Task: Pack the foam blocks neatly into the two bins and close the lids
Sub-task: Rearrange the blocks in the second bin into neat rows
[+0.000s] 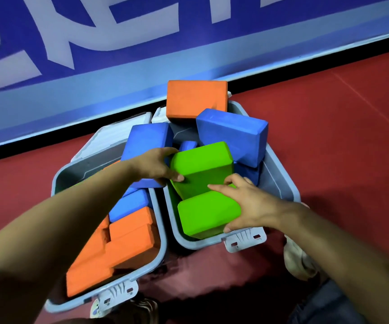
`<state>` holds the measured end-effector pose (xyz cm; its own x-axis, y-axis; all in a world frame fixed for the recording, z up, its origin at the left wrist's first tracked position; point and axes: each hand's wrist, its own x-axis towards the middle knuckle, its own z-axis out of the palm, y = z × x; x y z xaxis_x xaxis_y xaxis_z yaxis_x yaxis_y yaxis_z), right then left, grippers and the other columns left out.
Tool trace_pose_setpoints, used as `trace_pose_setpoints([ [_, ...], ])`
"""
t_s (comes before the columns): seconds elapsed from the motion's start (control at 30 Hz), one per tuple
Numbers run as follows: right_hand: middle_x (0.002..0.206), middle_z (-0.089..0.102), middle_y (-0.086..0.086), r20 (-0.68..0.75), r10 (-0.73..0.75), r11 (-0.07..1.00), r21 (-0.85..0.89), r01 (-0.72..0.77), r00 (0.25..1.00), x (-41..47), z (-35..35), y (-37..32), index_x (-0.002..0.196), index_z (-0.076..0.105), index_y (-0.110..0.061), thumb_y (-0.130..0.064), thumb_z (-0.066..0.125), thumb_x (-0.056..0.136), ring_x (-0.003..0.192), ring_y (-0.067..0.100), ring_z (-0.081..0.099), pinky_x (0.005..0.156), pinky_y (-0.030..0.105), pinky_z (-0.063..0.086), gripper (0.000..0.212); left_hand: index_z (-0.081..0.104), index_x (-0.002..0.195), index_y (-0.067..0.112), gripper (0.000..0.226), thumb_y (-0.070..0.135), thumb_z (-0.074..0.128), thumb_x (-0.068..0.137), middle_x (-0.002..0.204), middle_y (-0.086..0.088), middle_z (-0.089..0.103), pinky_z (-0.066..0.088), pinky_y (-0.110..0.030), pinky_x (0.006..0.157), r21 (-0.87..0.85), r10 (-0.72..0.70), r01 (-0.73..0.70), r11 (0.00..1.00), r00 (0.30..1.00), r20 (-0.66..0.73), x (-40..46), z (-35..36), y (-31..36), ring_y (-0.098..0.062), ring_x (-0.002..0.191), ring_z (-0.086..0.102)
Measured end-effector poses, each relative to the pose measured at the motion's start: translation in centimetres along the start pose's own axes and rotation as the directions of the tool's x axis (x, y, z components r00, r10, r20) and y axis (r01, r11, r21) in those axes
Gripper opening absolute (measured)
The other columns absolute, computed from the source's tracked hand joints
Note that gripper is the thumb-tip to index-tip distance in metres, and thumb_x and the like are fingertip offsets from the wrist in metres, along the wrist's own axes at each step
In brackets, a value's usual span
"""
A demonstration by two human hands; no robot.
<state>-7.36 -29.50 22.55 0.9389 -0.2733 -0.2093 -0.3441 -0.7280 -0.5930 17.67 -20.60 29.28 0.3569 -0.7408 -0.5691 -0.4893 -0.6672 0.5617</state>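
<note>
While the two grey bins stand side by side on the red floor with their lids folded back toward the blue banner (118, 43), a tilted green block (204, 169) in the right bin (282, 181) is being handled by both hands. The left hand (158, 167) is curled round its left edge, thumb on the near face; the right hand (247, 202) is laid with spread fingers across that block's lower edge and over a second green block (206, 215) lying nearer, thumb at that one's near corner.

Trouble is to be expected mainly in the right bin. Its blocks are heaped, not layered: an orange block (197, 99) stands above the far rim, and a large blue block (232, 134) leans across the right side. If the green block is pushed down as it tilts, it may be wedged against its neighbours, and the lid could be kept from shutting. The leaning blue block could also be nudged over the rim onto the floor.

In the left bin (60, 181), blocks lie flatter, though a blue block (148, 146) at the far end bridges the divide between bins.

Counted as seen: two bins, two lids, two front latches, two green blocks, roughly five blue pieces and several orange ones, whose exact number cannot be told because the left forearm hides part of them.
</note>
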Motion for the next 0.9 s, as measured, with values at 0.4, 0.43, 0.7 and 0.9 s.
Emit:
trace_pose_setpoints([
  [0.4, 0.130, 0.037, 0.005, -0.157, -0.156, 0.983, 0.074, 0.170, 0.975, 0.9, 0.6, -1.4, 0.140, 0.045, -0.022, -0.032, 0.085, 0.063, 0.115, 0.012, 0.028, 0.101, 0.015, 0.023, 0.087, 0.043, 0.138, 0.014, 0.080, 0.027, 0.084, 0.071, 0.126, -0.005, 0.057, 0.047, -0.025, 0.085, 0.342, 0.066, -0.046, 0.939, 0.997, -0.046, -1.6, -0.2, -0.2, -0.018, 0.094, 0.059],
  [0.43, 0.131, 0.037, 0.004, -0.168, -0.144, 0.983, 0.089, 0.160, 0.975, 0.9, 0.5, -1.4, 0.140, 0.044, -0.023, -0.032, 0.086, 0.063, 0.116, 0.011, 0.029, 0.102, 0.015, 0.022, 0.088, 0.041, 0.140, 0.014, 0.083, 0.027, 0.084, 0.070, 0.131, -0.004, 0.054, 0.043, -0.024, 0.089, 0.396, 0.064, -0.046, 0.917, 0.997, -0.033, -1.7, -0.2, -0.3, -0.016, 0.099, 0.055],
  [0.7, 0.154, 0.012, 0.004, -0.168, -0.086, 0.975, -0.219, 0.048, 0.982, 0.8, -0.3, -2.6, 0.140, 0.040, -0.040, -0.050, 0.080, 0.063, 0.142, 0.023, 0.003, 0.113, 0.038, 0.013, 0.087, 0.033, 0.146, 0.015, 0.074, 0.034, 0.071, 0.084, 0.133, 0.002, 0.046, 0.035, -0.016, 0.089, 0.371, -0.001, -0.050, 0.927, 0.991, 0.136, -1.4, 0.0, -0.7, -0.010, 0.118, 0.044],
  [0.9, 0.156, -0.025, -0.005, 0.033, -0.023, 0.999, 0.032, 0.022, 0.999, 0.9, 0.3, -1.8, 0.140, 0.035, -0.039, -0.039, 0.081, 0.069, 0.145, 0.023, -0.017, 0.117, 0.039, 0.010, 0.084, -0.032, 0.145, 0.023, 0.133, 0.070, 0.065, 0.067, 0.159, -0.008, -0.005, 0.021, -0.039, 0.117, 0.523, -0.149, 0.019, 0.852, 0.967, 0.209, -1.1, 2.6, -2.7, -0.025, 0.147, 0.014],
])
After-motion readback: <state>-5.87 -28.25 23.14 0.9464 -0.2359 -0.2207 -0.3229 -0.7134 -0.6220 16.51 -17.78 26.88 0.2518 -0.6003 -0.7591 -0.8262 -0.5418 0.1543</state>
